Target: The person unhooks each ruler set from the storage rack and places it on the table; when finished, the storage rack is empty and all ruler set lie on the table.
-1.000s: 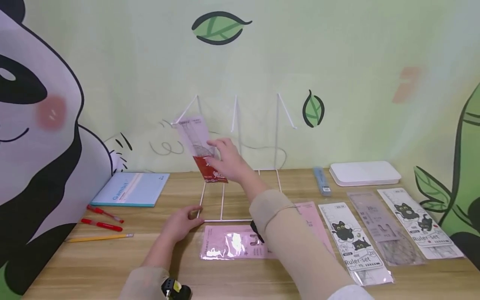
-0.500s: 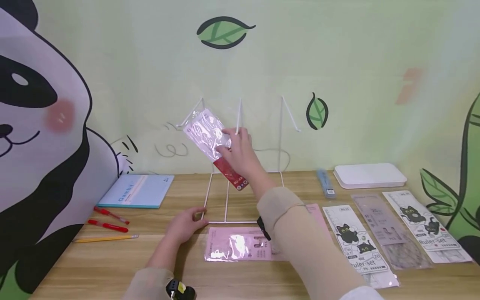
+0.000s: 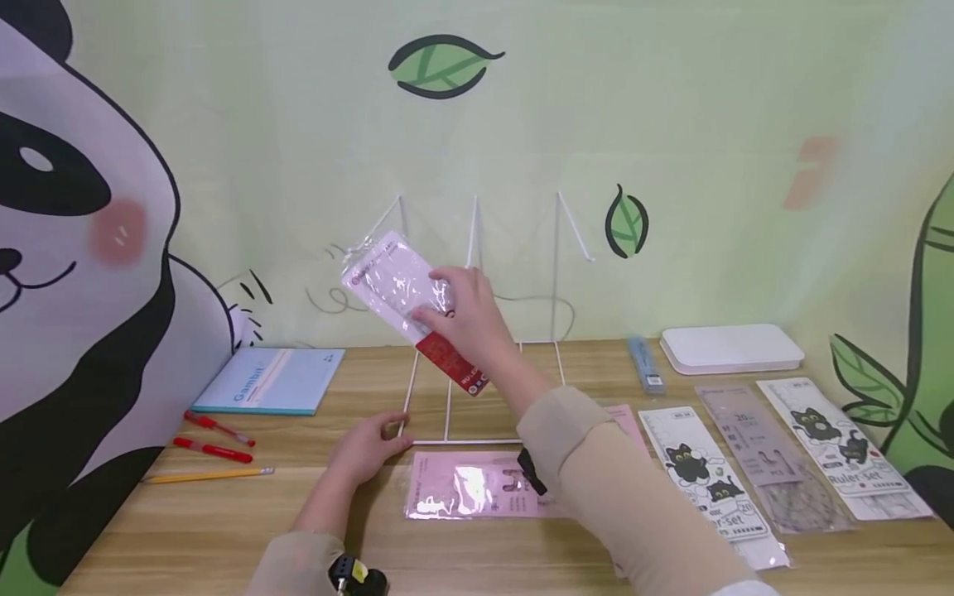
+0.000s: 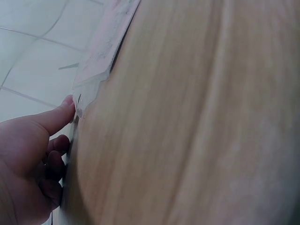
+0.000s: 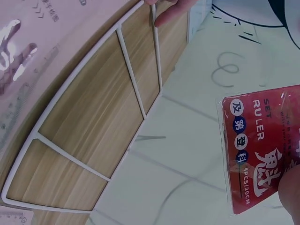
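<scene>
My right hand [image 3: 471, 319] grips a ruler set packet [image 3: 391, 281], pale pink above with a red lower end. The packet tilts, its top toward the upper left, close to the left prong of a white wire rack [image 3: 462, 442]. Whether the prong touches or passes through the packet I cannot tell. In the right wrist view the red end of the packet shows beside a thumb [image 5: 289, 192]. My left hand [image 3: 367, 449] pinches the rack's base at its front left corner. Its thumb and curled fingers also show in the left wrist view.
A pink packet [image 3: 462, 488] lies before the rack. Cat-patterned ruler sets [image 3: 689, 463] and a pinkish packet [image 3: 753, 439] lie right, below a white case [image 3: 734, 348] and a blue-grey box [image 3: 644, 364]. Left are a blue notebook [image 3: 272, 381], red pens [image 3: 212, 449] and a pencil [image 3: 209, 475].
My right hand has tilted the packet and shifted it about the left prong, first rightward, then slightly left and down. My left hand keeps its hold on the rack. The head view has shifted slightly.
</scene>
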`<state>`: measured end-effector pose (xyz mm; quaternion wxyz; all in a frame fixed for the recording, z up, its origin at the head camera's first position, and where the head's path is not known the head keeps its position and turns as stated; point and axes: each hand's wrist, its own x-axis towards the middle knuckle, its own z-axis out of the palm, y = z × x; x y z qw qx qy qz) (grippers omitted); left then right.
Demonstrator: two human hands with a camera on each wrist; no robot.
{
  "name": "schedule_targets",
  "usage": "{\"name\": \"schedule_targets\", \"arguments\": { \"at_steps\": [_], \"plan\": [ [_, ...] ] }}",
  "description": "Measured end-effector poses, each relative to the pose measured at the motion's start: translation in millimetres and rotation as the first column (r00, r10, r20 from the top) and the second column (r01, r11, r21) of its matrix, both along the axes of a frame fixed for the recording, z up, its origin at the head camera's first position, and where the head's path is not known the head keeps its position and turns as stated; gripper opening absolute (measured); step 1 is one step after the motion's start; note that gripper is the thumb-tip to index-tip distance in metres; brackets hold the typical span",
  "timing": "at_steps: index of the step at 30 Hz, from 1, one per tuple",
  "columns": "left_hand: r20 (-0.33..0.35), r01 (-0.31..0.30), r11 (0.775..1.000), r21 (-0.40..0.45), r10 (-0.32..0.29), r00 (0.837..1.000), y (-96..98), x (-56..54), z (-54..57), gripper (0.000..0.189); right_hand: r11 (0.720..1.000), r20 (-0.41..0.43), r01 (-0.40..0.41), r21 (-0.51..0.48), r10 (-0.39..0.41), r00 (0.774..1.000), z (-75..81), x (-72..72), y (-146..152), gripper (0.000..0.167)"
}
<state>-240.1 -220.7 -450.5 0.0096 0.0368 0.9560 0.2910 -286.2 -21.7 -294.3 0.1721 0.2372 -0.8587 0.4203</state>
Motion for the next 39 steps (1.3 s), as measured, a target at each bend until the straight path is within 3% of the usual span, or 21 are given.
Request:
{"name": "schedule_targets", "arguments": {
  "at_steps": [5, 13, 19, 24, 31, 39],
  "plan": [
    [0.02, -0.015, 1.0, -0.012, 0.015, 1.0, 0.2, -1.8, 0.6, 0.045, 0.999, 0.015, -0.029, -0.03, 0.029, 0.999, -0.3, 6.6, 0.9, 0.056],
    [0.019, -0.018, 1.0, -0.023, 0.018, 1.0, 0.0, -2.0, 2.9, 0.044, 0.998, -0.049, -0.055, -0.013, 0.055, 0.997, -4.6, 13.0, 8.2, 0.056],
    [0.027, -0.025, 0.999, -0.037, 0.026, 0.999, -0.1, -1.6, 2.1, 0.045, 0.993, -0.044, -0.084, 0.081, 0.087, 0.995, -27.4, 12.2, 29.0, 0.055],
    [0.038, -0.033, 0.999, -0.022, 0.034, 0.999, 0.9, -0.3, 0.6, 0.045, 0.978, 0.011, -0.136, 0.16, 0.136, 0.991, -50.3, 13.6, 54.9, 0.054],
    [0.019, -0.027, 1.0, -0.012, 0.027, 0.999, 0.2, 0.7, 1.1, 0.046, 0.921, 0.083, -0.237, 0.308, 0.223, 0.971, -72.4, 24.0, 81.5, 0.052],
    [-0.006, -0.001, 1.0, -0.026, 0.001, 1.0, -0.2, 0.6, 0.2, 0.042, 0.81, 0.246, -0.35, 0.47, 0.26, 0.934, -88.1, 49.6, 87.7, 0.048]
  ]
}}
